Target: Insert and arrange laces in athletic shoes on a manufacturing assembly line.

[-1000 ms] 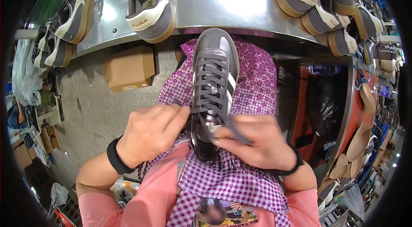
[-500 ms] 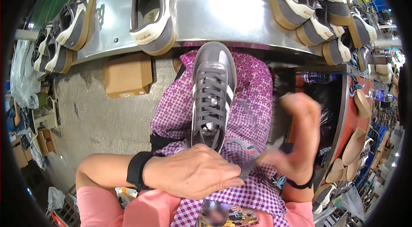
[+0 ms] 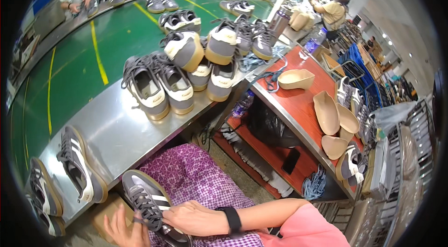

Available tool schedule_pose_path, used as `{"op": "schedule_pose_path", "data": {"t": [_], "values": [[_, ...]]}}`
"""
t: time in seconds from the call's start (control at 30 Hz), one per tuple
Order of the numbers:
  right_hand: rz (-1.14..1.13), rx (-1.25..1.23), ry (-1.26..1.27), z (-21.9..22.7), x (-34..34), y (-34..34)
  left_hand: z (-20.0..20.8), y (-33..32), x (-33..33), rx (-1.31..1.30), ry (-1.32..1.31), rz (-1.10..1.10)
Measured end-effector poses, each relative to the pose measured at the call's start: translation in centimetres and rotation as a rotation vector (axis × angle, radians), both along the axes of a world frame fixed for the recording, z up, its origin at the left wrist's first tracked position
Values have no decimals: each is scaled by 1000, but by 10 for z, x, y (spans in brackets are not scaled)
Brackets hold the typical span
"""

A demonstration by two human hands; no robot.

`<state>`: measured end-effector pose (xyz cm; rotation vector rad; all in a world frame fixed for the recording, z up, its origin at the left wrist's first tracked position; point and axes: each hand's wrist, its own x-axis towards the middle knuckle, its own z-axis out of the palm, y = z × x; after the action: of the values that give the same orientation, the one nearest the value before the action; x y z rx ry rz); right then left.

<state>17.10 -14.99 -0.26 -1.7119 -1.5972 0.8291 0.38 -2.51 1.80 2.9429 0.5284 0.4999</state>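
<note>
Against the lap, a grey low-top sneaker point(image 3: 132, 183) with white side stripes lay slantwise between the two hands, touching the purple patterned apron point(image 3: 191, 172). Its long axis ran from the heel, low and near the body, to the toe, up and leftward at the bench edge. The right hand point(image 3: 193, 218) reached across from the right, touching the shoe beside the lacing, fingers bent inward; what its fingertips pinched was hidden. The left hand point(image 3: 123, 230) sat just off the other flank, fingers spread; whether it gripped the dark lace strand by them, I could not tell. The right overlapped more of the shoe. Beyond the toe stretched the metal bench point(image 3: 105, 137), bearing other sneakers point(image 3: 144, 86), and past that a green belt point(image 3: 74, 93) with yellow lines.
</note>
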Motion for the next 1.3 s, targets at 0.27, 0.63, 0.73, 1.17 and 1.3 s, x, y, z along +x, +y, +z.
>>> {"op": "schedule_pose_path", "data": {"t": [0.27, 0.63, 0.73, 1.17, 1.3], "values": [[-75, 145, -41, 2, 1, -2, 34, -8, 1, -484, -144, -32], [-250, 131, -161, -37, -19, -24, 9, 111, 4, -27, 36, 238], [-282, 161, -254, -11, 6, 3, 15, 100, 14, -203, -29, 200], [-314, 441, -132, 1, 80, 76, 35, 111, 46, -253, 42, 109], [-524, 518, -301, 33, 148, 33, 53, 191, 80, -343, -92, 209]]}}
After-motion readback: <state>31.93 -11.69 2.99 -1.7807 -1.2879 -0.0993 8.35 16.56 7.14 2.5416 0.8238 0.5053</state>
